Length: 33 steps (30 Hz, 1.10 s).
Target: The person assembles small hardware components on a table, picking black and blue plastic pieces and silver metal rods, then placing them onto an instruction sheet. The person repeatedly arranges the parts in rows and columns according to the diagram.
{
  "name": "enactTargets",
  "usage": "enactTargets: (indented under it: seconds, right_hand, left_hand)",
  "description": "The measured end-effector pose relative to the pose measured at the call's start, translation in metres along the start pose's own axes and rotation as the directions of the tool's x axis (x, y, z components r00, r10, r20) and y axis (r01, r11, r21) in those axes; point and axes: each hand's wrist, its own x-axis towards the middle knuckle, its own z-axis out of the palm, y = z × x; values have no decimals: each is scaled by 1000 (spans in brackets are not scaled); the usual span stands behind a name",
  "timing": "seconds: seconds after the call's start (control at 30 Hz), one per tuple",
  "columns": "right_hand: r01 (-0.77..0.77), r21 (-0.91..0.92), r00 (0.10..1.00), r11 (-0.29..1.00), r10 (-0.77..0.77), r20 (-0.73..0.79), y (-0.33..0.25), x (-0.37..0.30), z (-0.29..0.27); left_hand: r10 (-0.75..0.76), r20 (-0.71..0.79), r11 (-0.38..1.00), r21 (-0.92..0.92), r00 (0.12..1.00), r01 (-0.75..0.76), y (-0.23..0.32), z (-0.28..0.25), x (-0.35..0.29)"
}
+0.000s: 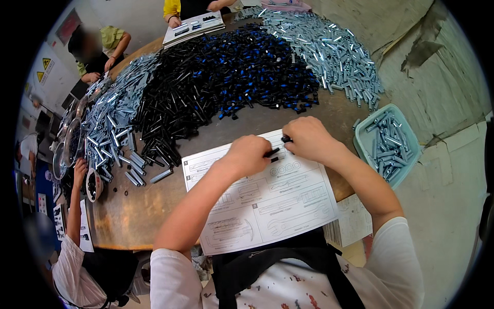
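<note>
Both my hands are over a printed instruction sheet with line drawings of tools and parts, lying at the table's near edge. My left hand is closed, with short black rod-like pieces sticking out past its fingertips. Close to its right, my right hand pinches a small black piece between thumb and fingers. The exact kind of these pieces is too small to tell. Beyond my hands spreads a heap of black parts with blue bits, beside a heap of long black pieces.
Silvery metal tubes are heaped at the far right and on the left. A pale green bin of tubes stands at my right. A small bowl and a co-worker's hand are at my left. Other people work across the table.
</note>
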Motion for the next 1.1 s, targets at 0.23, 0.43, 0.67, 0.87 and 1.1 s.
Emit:
enactTargets:
  seconds: [0.23,0.43,0.67,0.87,1.1]
  right_hand:
    - [128,67,983,989,-135,122,-10,12,23]
    - [80,-107,996,991,-83,-24,-16,8,13]
    - [63,-40,996,997,-60,70,-2,35,37]
    - [83,186,997,979,-82,-10,6,26,46]
    - [-241,254,963,937,264,-58,4,-56,42]
  left_hand:
    - [-167,-173,984,-90,971,153,-24,-15,-1]
    - [-108,-112,993,-49,988,103,-23,20,5]
    - [-167,-351,985,-107,921,137,-14,39,-47]
    - [-153,-431,985,-135,889,104,-16,68,-32]
    - [-140,-458,984,-161,878,72,-12,64,-20]
